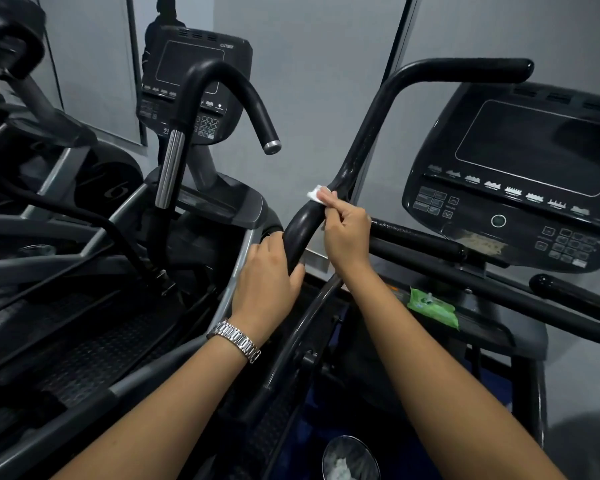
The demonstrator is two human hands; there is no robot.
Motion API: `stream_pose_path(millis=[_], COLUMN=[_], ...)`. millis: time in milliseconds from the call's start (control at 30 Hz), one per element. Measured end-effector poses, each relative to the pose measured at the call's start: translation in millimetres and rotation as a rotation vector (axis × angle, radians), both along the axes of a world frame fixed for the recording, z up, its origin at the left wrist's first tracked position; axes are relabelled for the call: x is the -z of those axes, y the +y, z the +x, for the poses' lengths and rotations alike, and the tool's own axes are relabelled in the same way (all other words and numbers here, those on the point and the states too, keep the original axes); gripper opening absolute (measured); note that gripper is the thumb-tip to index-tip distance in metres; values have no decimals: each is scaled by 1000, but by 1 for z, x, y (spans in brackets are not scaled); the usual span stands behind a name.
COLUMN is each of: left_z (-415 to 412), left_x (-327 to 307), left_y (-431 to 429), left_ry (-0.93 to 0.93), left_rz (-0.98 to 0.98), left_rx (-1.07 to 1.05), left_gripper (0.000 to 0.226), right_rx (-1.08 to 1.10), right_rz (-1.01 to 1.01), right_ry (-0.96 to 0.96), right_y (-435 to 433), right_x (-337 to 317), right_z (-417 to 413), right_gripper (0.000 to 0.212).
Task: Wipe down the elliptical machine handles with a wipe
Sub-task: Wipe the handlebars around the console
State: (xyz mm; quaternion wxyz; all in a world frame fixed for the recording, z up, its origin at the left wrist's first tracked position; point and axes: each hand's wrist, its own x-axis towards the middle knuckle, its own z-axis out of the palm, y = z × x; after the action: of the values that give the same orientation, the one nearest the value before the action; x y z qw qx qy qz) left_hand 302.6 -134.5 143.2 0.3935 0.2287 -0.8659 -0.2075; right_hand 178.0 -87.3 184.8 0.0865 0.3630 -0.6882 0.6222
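A black curved handle [368, 143] of the elliptical machine rises through the middle of the view and bends right at the top. My left hand [267, 271] grips its lower thick part [300, 230]. Just above, my right hand [345, 226] pinches a small white wipe [315, 194] against the handle at its bend. Most of the wipe is hidden by my fingers.
The machine's console [520, 174] stands to the right, with a green wipe packet [433, 308] on the ledge below it. A second elliptical with a hooked handle [222, 84] and console stands left. A lined bin [350, 457] sits below. Grey wall behind.
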Motion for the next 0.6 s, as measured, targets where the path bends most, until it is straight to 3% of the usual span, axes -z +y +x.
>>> stream_pose_path(millis=[200,367,600], left_z=[0,-1,-1], left_x=[0,2,1], left_y=[0,0,0], left_ry=[6,17,23], left_rz=[-2,0,-1], left_rx=[5,-10,2], left_gripper=[50,46,46], right_rx=[-86,2,-30], right_rz=[-54,-108,-107], right_ry=[120,-91,6], right_y=[13,-4,-1], right_x=[26,3,17], right_z=[29,-6,5], right_gripper=[36,33,36])
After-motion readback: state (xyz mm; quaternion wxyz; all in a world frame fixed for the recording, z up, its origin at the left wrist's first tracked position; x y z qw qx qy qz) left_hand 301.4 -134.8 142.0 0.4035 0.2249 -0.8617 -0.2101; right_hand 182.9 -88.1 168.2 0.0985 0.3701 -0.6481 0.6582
